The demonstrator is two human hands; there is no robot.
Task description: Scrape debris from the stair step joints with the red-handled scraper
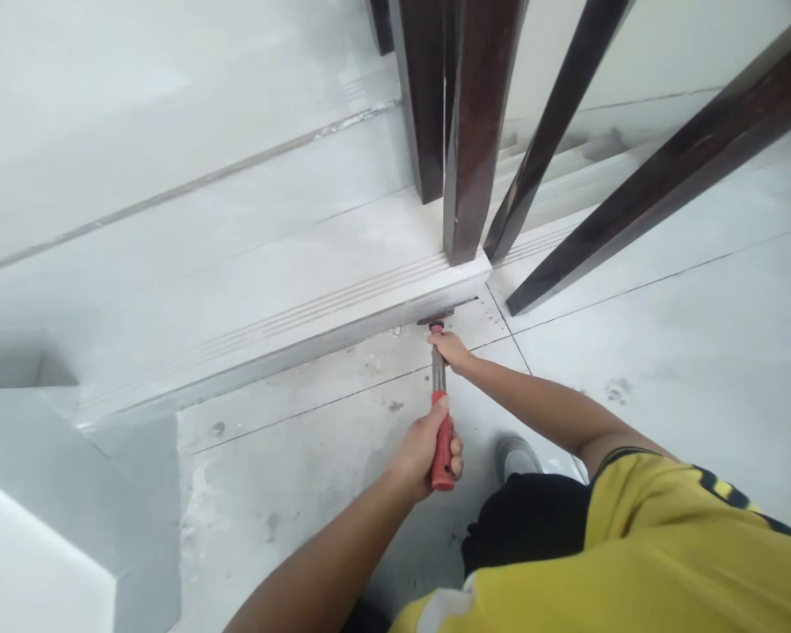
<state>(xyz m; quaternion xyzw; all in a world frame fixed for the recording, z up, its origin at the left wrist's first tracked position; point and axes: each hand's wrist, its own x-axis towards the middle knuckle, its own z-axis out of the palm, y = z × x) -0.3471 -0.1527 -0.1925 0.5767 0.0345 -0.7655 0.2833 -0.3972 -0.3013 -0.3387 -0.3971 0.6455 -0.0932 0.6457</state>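
A long-handled floor scraper (439, 374) with a red grip and a grey shaft points away from me. My left hand (428, 448) is wrapped round its red grip. Farther forward, my right hand (453, 350) closes on the shaft just behind the head. The dark blade (436, 316) rests low at the foot of a white stair step (343, 308), where tile meets riser. Whether its edge touches the riser, I cannot tell. White specks and smears lie on the floor tiles (316, 457) around the blade.
Dark brown wooden balusters (478, 132) rise from the step's end, just beyond the blade. Another slanted dark post (633, 185) stands to the right. A white angular panel (32, 554) is at the lower left. My shoe (518, 457) stands behind my right arm.
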